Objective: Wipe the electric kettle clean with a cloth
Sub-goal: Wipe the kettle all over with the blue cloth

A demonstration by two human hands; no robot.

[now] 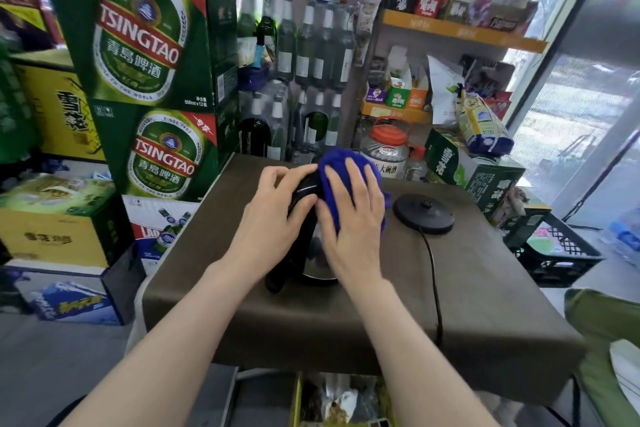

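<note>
A black and steel electric kettle (313,260) stands on the brown table (485,295), off its base. My left hand (273,218) grips the kettle's black handle near the top. My right hand (353,215) presses a blue cloth (337,158) flat against the kettle's upper body and lid. The cloth drapes over the top and hides the lid and spout.
The round black kettle base (423,212) sits on the table to the right, its cord (434,274) running to the front edge. Green beer cartons (152,80) stack on the left. Bottles (311,55), a red-lidded jar (386,146) and shelves stand behind the table. A black crate (561,253) sits at right.
</note>
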